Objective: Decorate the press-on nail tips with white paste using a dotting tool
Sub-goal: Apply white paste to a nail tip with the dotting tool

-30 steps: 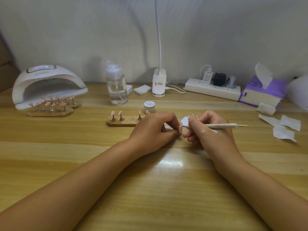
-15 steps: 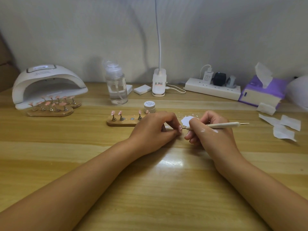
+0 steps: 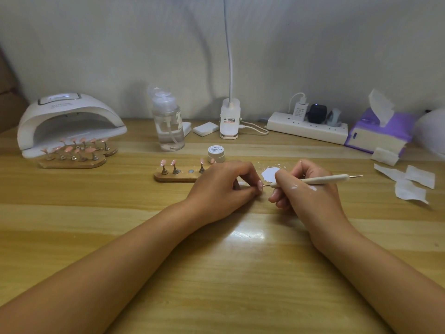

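Wooden surface [image 3: 216, 261], middle: the left hand [image 3: 224, 189] pinches a tiny pink press-on nail tip [image 3: 260, 185], likely light, thin and easily flicked away; the right hand [image 3: 305, 191] grips a slim white dotting tool [image 3: 322, 180] low, pen-style.

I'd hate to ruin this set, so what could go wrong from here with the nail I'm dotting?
1. The nail tip is only pinched in the left hand, with the point of the dotting tool right at it; a small slip could smear the design.
2. The white paste sits on the table just behind the right hand, which has smears on it; it may drag paste about.
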`<action>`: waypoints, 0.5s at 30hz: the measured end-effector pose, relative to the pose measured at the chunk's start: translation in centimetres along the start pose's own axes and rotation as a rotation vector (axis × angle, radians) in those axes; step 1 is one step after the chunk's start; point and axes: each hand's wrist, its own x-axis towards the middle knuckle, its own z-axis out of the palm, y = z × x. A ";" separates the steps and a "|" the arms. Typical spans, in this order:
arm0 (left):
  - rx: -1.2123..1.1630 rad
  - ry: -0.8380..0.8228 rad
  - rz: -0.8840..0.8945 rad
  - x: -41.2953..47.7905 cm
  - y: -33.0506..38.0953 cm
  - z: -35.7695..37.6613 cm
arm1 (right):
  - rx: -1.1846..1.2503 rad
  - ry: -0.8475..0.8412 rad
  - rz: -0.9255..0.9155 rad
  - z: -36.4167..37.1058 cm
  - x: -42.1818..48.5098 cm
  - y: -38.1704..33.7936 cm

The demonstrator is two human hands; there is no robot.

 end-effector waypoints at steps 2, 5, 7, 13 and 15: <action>0.003 -0.001 -0.004 0.0 0.0 0.0 | -0.017 0.001 0.001 0.0 0.0 0.1; 0.012 0.006 -0.008 -0.1 0.0 0.0 | -0.040 -0.012 0.004 0.0 -0.2 0.1; 0.013 0.008 -0.010 -0.1 0.0 0.0 | -0.053 -0.018 -0.002 0.0 -0.2 0.2; -0.008 0.007 0.005 -0.1 0.0 0.0 | -0.082 -0.027 -0.017 0.0 -0.1 0.3; -0.012 0.010 0.005 -0.1 0.0 0.0 | -0.087 -0.027 -0.019 0.0 -0.1 0.3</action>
